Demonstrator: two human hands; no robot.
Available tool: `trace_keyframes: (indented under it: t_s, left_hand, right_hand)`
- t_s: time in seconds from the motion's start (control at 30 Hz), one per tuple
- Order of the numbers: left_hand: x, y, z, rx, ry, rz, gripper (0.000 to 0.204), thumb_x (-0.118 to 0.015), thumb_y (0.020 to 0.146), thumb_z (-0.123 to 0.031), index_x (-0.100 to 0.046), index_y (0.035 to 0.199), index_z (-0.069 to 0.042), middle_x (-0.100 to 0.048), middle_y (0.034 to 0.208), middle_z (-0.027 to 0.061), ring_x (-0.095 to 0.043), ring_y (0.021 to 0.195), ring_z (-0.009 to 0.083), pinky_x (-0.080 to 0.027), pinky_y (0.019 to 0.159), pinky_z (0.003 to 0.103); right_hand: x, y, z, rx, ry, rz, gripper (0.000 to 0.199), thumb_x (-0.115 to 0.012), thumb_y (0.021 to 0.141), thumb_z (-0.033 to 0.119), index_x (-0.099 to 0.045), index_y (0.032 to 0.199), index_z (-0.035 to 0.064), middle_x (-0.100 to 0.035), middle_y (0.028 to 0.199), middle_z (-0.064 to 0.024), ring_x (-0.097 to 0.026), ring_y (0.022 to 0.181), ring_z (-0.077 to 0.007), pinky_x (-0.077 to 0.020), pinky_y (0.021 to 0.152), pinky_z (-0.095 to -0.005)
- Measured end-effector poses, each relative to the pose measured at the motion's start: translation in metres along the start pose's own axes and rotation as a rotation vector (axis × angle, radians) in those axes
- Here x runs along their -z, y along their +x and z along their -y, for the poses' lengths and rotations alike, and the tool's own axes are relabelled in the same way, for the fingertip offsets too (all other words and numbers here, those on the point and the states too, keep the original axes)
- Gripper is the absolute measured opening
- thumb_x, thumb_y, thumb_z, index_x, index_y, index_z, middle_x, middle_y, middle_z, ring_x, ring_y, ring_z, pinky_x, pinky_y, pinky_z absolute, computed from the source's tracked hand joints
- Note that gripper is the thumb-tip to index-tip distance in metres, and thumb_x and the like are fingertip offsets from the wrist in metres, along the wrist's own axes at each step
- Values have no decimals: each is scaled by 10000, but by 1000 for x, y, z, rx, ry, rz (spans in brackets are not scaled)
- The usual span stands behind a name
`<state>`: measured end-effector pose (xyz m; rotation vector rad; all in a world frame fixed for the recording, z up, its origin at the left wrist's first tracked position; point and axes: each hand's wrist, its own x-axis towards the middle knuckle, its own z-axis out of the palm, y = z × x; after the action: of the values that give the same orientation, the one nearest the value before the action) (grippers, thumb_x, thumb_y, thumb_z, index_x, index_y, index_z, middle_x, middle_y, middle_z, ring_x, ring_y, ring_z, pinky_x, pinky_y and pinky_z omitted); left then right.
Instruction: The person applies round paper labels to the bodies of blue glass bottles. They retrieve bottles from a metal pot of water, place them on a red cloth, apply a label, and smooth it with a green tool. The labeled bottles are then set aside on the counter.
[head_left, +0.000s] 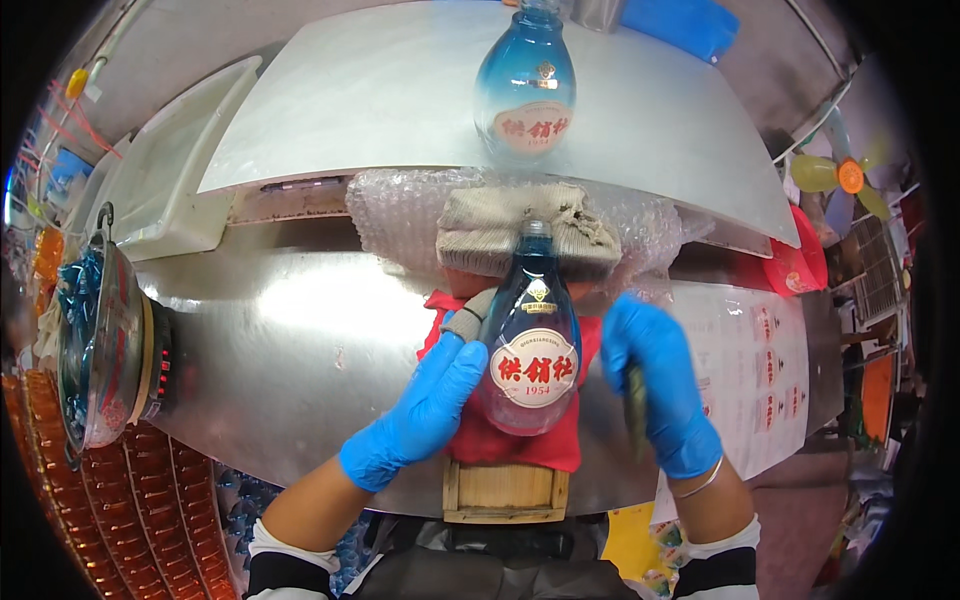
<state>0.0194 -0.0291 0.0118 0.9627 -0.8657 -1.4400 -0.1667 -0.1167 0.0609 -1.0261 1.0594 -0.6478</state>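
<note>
Your left hand [425,405] was wrapped around the side of the blue bottle [530,340], which lay tilted on the red cloth [520,445] over the wooden block [503,492] on the counter [300,340]. Your right hand [660,395] was closed on a small dark tool [634,405] just beside it. You did best steadying the bottle firmly and keeping the label facing up.
</note>
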Motion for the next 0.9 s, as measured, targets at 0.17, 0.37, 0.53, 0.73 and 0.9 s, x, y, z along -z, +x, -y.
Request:
trace_keyframes:
  t_s: [0.17, 0.37, 0.53, 0.73, 0.9]
  left_hand:
    - [-9, 1, -4, -25, 124, 51, 655, -460, 918, -307, -155, 1391, 27, -302, 1366, 170, -308, 1270, 249, -254, 1058, 359]
    - [0, 3, 4, 0, 127, 48, 682, -450, 920, -352, -140, 1400, 19, -271, 1393, 164, -286, 1285, 245, -234, 1066, 354]
    - [8, 1, 12, 31, 97, 42, 684, -420, 927, -376, -124, 1408, 11, -247, 1415, 150, -249, 1310, 235, -210, 1076, 345]
    - [3, 7, 14, -2, 35, 19, 727, -442, 912, -406, -107, 1410, 5, -256, 1409, 150, -264, 1304, 245, -224, 1073, 350]
    - [-4, 2, 8, 53, 42, -9, 735, -445, 909, -416, -106, 1409, 2, -272, 1398, 152, -312, 1277, 243, -263, 1056, 352]
  right_hand:
    - [-5, 2, -27, 95, -88, 156, 281, -746, 728, 127, -467, 701, 105, -453, 670, 46, -418, 621, -31, -364, 563, -176]
    - [-3, 8, -35, 61, 123, 234, 272, -739, 731, 111, -467, 732, 108, -464, 707, 38, -424, 646, -29, -382, 580, -185]
    - [3, 14, -42, 51, 170, 290, 245, -712, 764, 143, -472, 766, 95, -475, 696, 22, -442, 585, -47, -387, 505, -194]
    - [5, 12, -41, -21, 293, 349, 252, -694, 792, 209, -471, 775, 93, -474, 668, 14, -436, 521, -57, -361, 444, -196]
    - [-9, 7, -39, 61, 115, 171, 256, -667, 818, 238, -464, 741, 103, -462, 629, 11, -418, 492, -49, -342, 436, -194]
